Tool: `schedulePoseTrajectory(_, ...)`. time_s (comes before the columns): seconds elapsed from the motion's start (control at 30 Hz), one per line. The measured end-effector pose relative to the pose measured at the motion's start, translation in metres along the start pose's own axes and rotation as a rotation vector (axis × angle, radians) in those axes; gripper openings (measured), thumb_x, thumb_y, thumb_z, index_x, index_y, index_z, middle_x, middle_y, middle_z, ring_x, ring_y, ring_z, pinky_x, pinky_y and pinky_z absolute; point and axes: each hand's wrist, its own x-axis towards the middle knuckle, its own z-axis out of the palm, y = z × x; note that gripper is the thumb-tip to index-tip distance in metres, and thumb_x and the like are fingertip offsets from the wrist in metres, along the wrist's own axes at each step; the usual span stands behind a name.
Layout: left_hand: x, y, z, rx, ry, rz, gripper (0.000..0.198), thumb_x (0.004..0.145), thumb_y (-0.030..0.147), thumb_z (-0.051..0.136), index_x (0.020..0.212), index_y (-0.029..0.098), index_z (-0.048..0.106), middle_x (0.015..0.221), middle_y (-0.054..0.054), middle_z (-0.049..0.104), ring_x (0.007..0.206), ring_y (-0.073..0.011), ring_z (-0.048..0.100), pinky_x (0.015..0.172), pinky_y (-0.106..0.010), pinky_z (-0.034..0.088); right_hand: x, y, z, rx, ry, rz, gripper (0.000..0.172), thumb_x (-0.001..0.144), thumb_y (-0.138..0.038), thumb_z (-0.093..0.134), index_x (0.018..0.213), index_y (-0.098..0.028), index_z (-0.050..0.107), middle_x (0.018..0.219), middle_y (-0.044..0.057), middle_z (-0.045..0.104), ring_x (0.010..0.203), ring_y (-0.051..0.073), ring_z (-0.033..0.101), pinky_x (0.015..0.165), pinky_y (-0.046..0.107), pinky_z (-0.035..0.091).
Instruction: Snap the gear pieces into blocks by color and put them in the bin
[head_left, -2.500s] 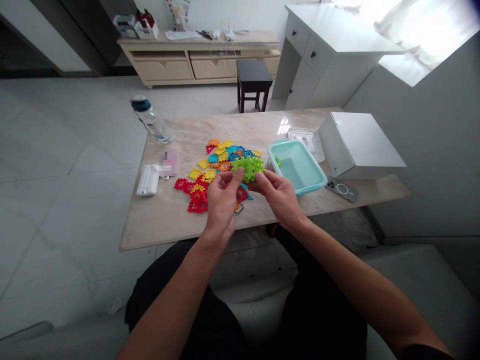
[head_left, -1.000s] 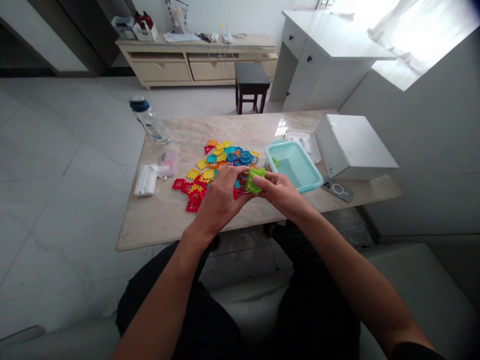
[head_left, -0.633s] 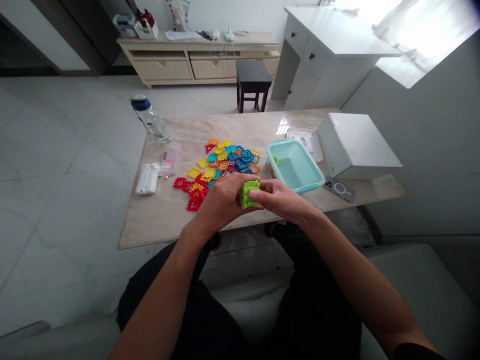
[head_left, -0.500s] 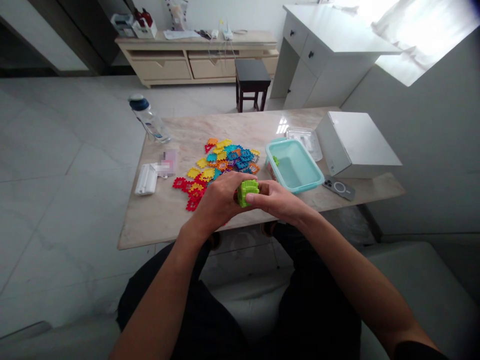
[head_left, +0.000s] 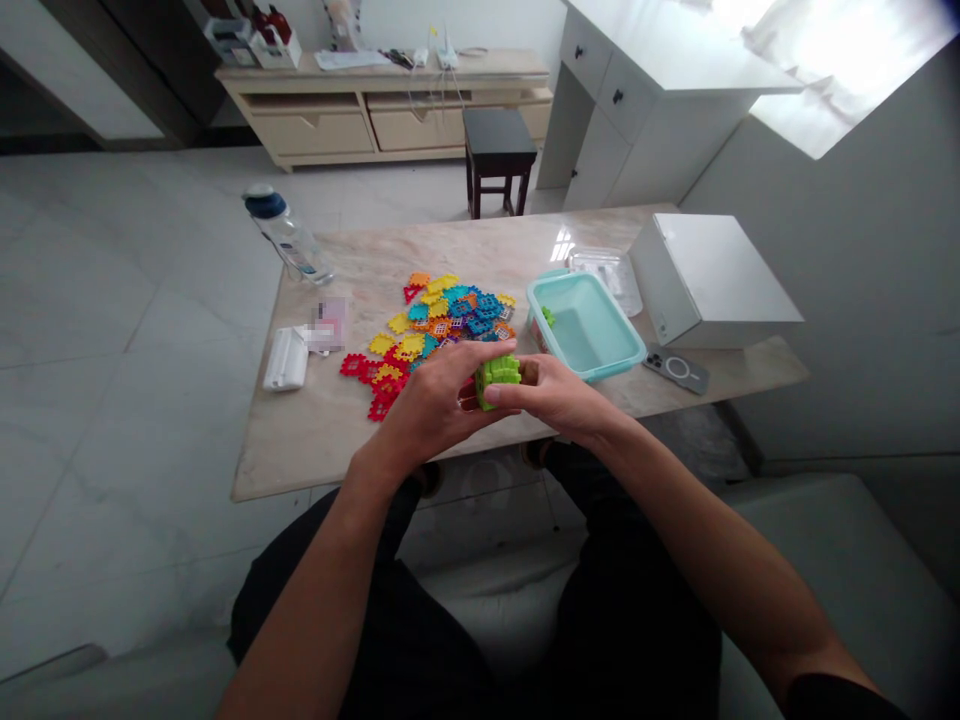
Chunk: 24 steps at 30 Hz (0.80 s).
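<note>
Block of bright-green notched plastic pieces (head_left: 502,371) is held over the pale marble-patterned table (head_left: 300,450), left hand (head_left: 429,396) clamped around it and right hand (head_left: 564,396) gripping its other side, probably for steadying it.

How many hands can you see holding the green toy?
2. The left hand curls around the left side of the green toy, and the right hand holds its right side with the thumb on it. Some fingers are hidden, but no other hand shows.
</note>
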Motion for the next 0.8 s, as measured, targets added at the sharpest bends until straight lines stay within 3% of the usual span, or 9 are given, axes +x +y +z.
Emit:
schedulePoseTrajectory(0.23, -0.0009, -0.0003, 0.0011, -0.006, 0.046, -0.068, 0.049, 0.099, 0.041, 0.087, 0.142, 0.025, 0.070, 0.137, -0.011, 0.081, 0.124, -0.0261, 0.080, 0.107, -0.039, 0.067, -0.0002, 0.0023, -0.0003, 0.051, -0.012, -0.041, 0.051, 0.082, -0.054, 0.099, 0.114, -0.017, 0.084, 0.116, 0.009, 0.084, 0.107, 0.023, 0.078, 0.097, 0.033, 0.062)
schedulePoseTrajectory(0.6, -0.0013, -0.0005, 0.0002, 0.013, 0.037, -0.095, 0.067, 0.091, 0.046, 0.094, 0.149, 0.025, 0.068, 0.143, -0.011, 0.080, 0.129, -0.0275, 0.079, 0.114, -0.041, 0.065, 0.0014, 0.0030, 0.0016, 0.181, -0.007, -0.044, 0.058, 0.085, -0.067, 0.095, 0.116, -0.018, 0.085, 0.115, 0.010, 0.084, 0.099, 0.020, 0.078, 0.087, 0.030, 0.064)
schedulePoseTrajectory(0.8, 0.0010, 0.0014, 0.0015, -0.013, 0.064, -0.083, 0.054, 0.094, 0.041, 0.091, 0.142, 0.025, 0.070, 0.137, -0.009, 0.082, 0.123, -0.0250, 0.081, 0.107, -0.037, 0.067, 0.0020, 0.0039, 0.0026, 0.171, -0.001, -0.044, 0.065, 0.084, -0.071, 0.094, 0.118, -0.017, 0.083, 0.119, 0.013, 0.084, 0.111, 0.024, 0.079, 0.095, 0.034, 0.066)
